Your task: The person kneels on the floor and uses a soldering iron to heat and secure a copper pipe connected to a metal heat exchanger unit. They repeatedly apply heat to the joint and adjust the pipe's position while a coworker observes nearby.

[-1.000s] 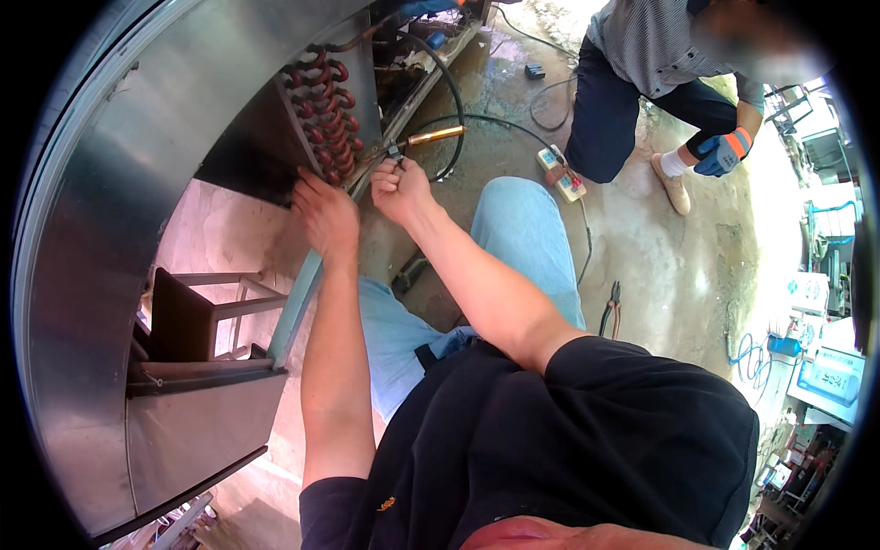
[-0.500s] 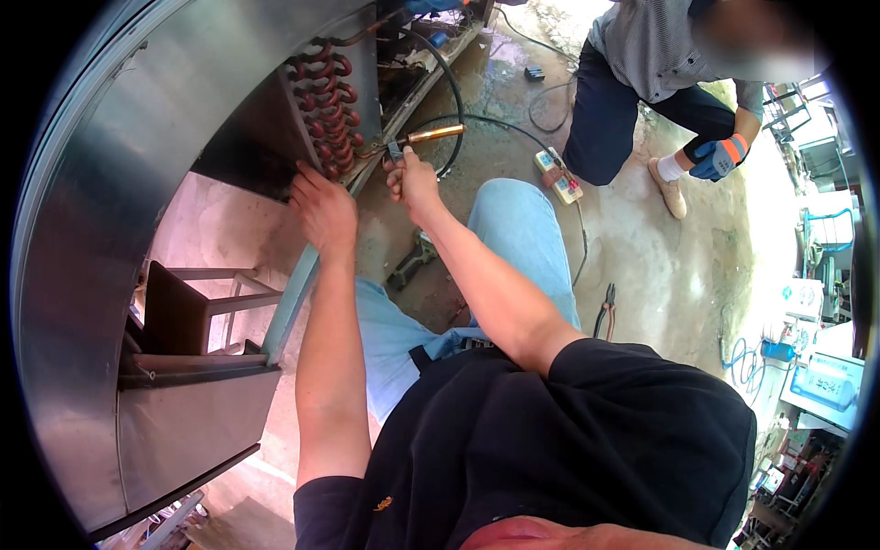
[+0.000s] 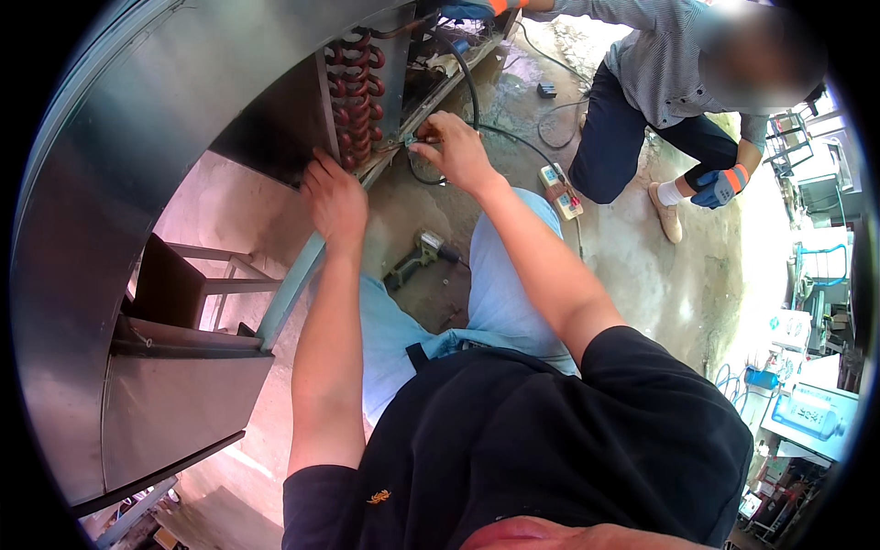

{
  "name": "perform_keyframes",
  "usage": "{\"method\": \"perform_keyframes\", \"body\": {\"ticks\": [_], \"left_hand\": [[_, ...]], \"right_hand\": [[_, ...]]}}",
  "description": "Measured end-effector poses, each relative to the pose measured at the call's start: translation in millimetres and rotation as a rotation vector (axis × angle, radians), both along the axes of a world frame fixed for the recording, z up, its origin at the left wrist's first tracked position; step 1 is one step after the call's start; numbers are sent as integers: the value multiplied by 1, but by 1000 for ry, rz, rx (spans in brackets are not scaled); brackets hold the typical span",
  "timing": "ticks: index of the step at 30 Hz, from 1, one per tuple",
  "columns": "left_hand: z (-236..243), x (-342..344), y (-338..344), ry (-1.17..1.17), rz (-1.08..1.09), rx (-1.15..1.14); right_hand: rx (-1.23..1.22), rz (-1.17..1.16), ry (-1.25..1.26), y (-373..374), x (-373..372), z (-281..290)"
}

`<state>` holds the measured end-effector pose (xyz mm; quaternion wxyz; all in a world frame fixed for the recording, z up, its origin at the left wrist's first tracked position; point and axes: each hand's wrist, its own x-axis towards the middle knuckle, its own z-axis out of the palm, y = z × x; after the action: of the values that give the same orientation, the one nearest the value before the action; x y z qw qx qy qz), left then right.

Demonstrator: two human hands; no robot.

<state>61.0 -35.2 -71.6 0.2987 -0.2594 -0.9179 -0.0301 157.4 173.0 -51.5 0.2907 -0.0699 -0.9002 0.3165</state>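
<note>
My left hand (image 3: 335, 203) lies with fingers stretched against the lower corner of a dark metal panel (image 3: 270, 137), beside a reddish copper coil (image 3: 355, 101). Just right of the coil's lower end, my right hand (image 3: 458, 154) is closed, thumb and fingers pinching around a small grey metal piece (image 3: 410, 139) at a thin pipe; its exact kind is hard to make out. Behind and below that hand a black cable loops down. Between my knees a green and black cordless driver (image 3: 414, 261) rests on the floor.
At upper right a co-worker kneels, one gloved hand (image 3: 477, 8) on the unit, the other glove (image 3: 722, 186) by the knee. A power strip (image 3: 561, 192) with cables lies near my right knee. The large metal cabinet (image 3: 82, 275) curves along my left, above a grey frame bar (image 3: 291, 289).
My right hand has shifted right and up and turned; the copper-coloured cylinder beside it is out of sight now. The co-worker's gloved hand at the top shows more. The pliers are hidden.
</note>
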Motion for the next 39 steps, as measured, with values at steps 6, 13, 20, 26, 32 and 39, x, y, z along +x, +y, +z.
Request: {"method": "perform_keyframes", "body": {"ticks": [6, 13, 20, 26, 32, 39], "left_hand": [[0, 1, -3, 22, -3, 20], [0, -1, -2, 21, -2, 14], [3, 3, 0, -47, 18, -20], [-2, 0, 0, 4, -18, 12], [1, -1, -1, -6, 16, -1], [1, -2, 0, -37, 5, 7]], "right_hand": [[-130, -97, -124, 3, -30, -3], [-244, 39, -354, 31, -56, -7], [39, 69, -129, 15, -35, -22], [-487, 236, -1045, 54, -92, -12], [-21, 131, -535, 30, -65, -7], [369, 274, -768, 21, -42, 19]]}}
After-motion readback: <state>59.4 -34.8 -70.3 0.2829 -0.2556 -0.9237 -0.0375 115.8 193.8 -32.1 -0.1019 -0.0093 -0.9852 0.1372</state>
